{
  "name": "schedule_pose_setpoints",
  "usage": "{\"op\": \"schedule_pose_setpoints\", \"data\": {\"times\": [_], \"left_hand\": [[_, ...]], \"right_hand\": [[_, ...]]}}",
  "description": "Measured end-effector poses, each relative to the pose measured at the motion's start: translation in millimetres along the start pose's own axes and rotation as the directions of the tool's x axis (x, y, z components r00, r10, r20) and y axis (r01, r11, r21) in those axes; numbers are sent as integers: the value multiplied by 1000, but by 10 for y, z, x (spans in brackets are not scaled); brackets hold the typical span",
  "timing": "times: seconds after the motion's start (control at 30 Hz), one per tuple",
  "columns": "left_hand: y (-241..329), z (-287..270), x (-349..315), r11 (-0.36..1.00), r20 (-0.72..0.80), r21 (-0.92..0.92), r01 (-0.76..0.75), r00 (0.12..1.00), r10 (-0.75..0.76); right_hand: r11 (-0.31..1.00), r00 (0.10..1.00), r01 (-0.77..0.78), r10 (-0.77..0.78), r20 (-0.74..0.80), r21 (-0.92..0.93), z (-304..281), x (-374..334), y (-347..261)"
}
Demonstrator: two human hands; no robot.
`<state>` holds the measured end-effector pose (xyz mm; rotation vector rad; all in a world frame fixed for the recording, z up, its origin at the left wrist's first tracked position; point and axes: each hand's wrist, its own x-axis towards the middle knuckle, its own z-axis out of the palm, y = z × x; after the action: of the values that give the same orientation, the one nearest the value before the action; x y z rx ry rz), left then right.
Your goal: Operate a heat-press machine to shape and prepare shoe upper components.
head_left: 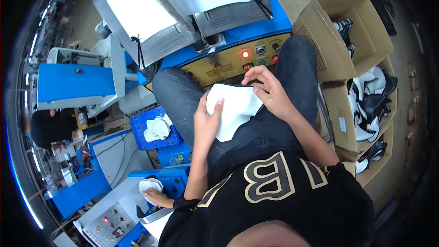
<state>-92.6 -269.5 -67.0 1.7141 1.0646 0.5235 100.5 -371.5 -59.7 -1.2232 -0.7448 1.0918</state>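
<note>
Over my lap I hold a white, curved piece of shoe upper (233,119) with a black strip along its far edge. My left hand (208,121) grips its left side, the thumb lying on top and the fingers underneath. At the far right corner my right hand (272,93) pinches the black-edged rim between thumb and fingers, with the index finger raised a little. The piece's underside and my left fingertips are hidden. Just beyond my knees stands a blue machine with a yellow control panel (233,66) and a lit red lamp.
White padded plates (137,13) top the machine. Cardboard boxes (331,71) at the right hold black and white shoe uppers (372,96). A blue crate (137,132) with white pieces stands left. Nearby, another person's hand (157,197) touches a white piece; another person in black (52,126) is farther off.
</note>
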Motion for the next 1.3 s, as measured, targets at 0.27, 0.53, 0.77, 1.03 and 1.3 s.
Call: {"op": "schedule_pose_setpoints", "data": {"times": [0.27,0.53,0.77,1.03,1.3], "left_hand": [[-8,-172,593,999,-88,-25,-20,996,18],[159,-507,1307,991,57,89,-103,994,98],[583,-627,1760,835,-216,361,-416,833,509],[1237,-967,2782,578,-213,488,-654,553,805],[1808,-1280,3615,513,-109,508,-691,540,835]], "right_hand": [[823,1000,-10,16,5,-568,78,414,-134],[696,991,62,-126,-37,-715,181,1254,-67],[513,929,184,-369,-22,-839,319,1889,-571],[207,725,283,-685,68,-936,373,2745,-1243],[-192,760,157,-603,242,-969,372,3310,-1804]]}}
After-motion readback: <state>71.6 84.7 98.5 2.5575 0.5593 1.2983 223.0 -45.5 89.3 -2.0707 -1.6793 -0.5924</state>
